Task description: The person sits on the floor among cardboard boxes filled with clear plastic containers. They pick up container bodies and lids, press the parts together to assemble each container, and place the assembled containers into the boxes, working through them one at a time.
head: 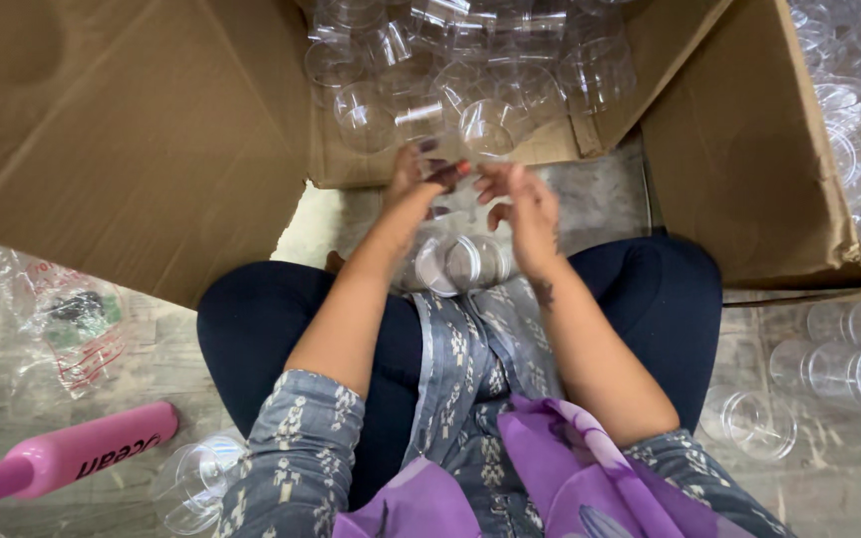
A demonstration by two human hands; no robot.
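Head view shows me my left hand (421, 171) pinching a small clear cup (447, 171) just before the cardboard box (470, 159), my right hand (522, 204) loosely curled beside it, nearly touching.

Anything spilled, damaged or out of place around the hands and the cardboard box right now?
No damage shows. A few clear cups lie tipped loose on the floor instead of in the cardboard box, another beside a pink bottle. The left hand and right hand meet at the box's edge.
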